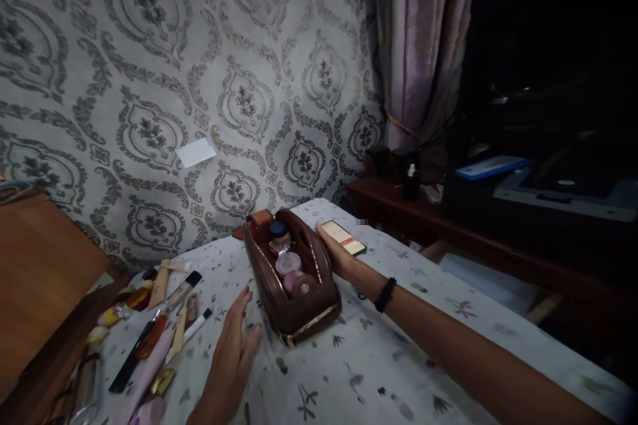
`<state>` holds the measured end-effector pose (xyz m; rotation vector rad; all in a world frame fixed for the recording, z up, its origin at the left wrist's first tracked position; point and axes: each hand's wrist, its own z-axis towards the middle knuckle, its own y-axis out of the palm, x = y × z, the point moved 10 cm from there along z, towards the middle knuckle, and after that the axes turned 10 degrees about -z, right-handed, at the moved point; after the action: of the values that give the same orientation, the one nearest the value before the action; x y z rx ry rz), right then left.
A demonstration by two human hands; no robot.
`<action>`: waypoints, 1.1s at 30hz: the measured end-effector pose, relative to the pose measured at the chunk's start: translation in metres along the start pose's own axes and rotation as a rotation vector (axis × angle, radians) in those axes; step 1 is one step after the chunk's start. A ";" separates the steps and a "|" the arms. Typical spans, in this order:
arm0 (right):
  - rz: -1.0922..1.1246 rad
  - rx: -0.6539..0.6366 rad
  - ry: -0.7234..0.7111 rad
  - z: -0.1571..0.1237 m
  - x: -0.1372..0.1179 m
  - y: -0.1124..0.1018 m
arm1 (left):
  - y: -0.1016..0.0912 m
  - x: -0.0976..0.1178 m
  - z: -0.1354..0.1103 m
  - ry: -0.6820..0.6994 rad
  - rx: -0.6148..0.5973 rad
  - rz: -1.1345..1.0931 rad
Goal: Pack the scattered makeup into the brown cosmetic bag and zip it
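A brown zip-up cosmetic bag sits on the cloth-covered table, its top unzipped. Inside it I see a dark-capped jar, a round clear-lidded compact and a pink item. My left hand is just left of the bag, fingers stretched out and holding nothing. Against the bag's right side lies my right hand, its fingers extended and partly hidden by the bag. Just beyond that hand is a phone with a lit screen.
Many cosmetics, such as a pink tube and a black-capped bottle, lie spread on the left. A wooden panel stands beyond them. To the right are an open drawer and a dark red desk with a dropper bottle.
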<state>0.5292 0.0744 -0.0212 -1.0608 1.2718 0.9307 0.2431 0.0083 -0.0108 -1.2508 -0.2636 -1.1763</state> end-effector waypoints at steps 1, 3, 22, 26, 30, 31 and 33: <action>0.045 -0.044 0.012 -0.001 0.003 0.007 | 0.003 -0.009 -0.005 -0.012 -0.002 -0.012; 0.122 -0.119 0.031 -0.004 0.007 0.019 | 0.010 -0.022 -0.014 -0.031 -0.031 -0.031; -0.307 0.524 -0.533 -0.124 -0.110 -0.049 | -0.024 -0.014 -0.035 -0.018 0.009 0.136; -0.441 0.261 -0.995 -0.189 -0.146 0.019 | -0.049 -0.027 -0.033 -0.025 0.116 0.233; -0.490 -0.103 -1.210 -0.220 -0.134 0.109 | -0.082 -0.046 -0.027 -0.088 0.188 0.362; -0.483 -0.191 -1.168 -0.217 -0.125 0.130 | -0.091 -0.052 -0.024 -0.107 0.193 0.406; -0.487 -0.375 -0.983 -0.202 -0.099 0.173 | -0.108 -0.065 -0.015 -0.154 0.195 0.500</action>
<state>0.3000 -0.0704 0.0626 -0.9246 0.0223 1.1071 0.1220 0.0457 0.0009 -1.1487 -0.1602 -0.6121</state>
